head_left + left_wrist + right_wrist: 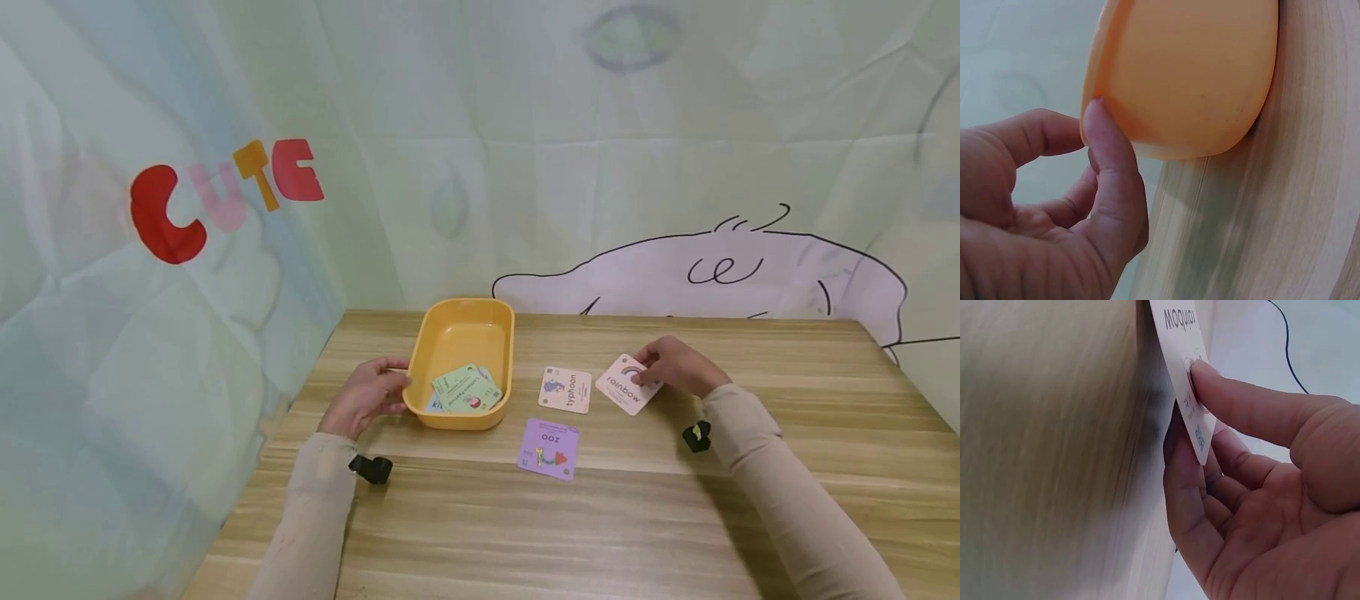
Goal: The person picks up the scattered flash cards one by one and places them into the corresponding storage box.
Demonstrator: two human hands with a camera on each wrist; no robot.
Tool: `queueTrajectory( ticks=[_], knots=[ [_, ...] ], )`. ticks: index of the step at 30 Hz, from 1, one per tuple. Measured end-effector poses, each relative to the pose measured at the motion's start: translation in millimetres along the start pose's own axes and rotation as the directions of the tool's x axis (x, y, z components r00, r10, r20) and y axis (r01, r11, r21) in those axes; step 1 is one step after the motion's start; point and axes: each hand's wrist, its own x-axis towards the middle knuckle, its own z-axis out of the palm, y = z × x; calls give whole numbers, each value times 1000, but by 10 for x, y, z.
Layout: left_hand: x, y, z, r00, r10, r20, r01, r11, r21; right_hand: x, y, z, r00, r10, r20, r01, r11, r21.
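A white "rainbow" card (621, 385) is tilted just over the table, pinched by my right hand (675, 367). In the right wrist view the thumb (1222, 394) presses the card's printed face, with fingers behind it. My left hand (366, 395) holds the left rim of a yellow plastic tray (463, 421); the left wrist view shows its thumb (1110, 144) against the wall. Several green cards (467, 388) lie overlapping in the tray's near end. Between tray and right hand, a pale "typhoon" card (566, 390) lies face up, and nearer me a purple "zoo" card (549, 450).
The wood-grain table (480, 533) runs back to a pale printed curtain (465, 150), which also stands along the left side. A black wrist device (371, 468) is on the left sleeve, and another black device (697, 436) is on the right.
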Motion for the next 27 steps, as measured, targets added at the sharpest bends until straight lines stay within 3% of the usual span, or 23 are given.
queueTrajectory(
  ticks=[7,14,27],
  knots=[
    [-1,-10,-10,1000,5,2,-5,1000,4,-10,12,-6,999,-13,37,11,998,58],
    [-8,5,-3,1000,3,0,-3,1000,-6,10,29,-3,998,31,58,-37,993,112],
    [2,-5,-10,1000,8,-8,-8,1000,1,-19,21,-10,998,40,53,-49,985,166]
  ],
)
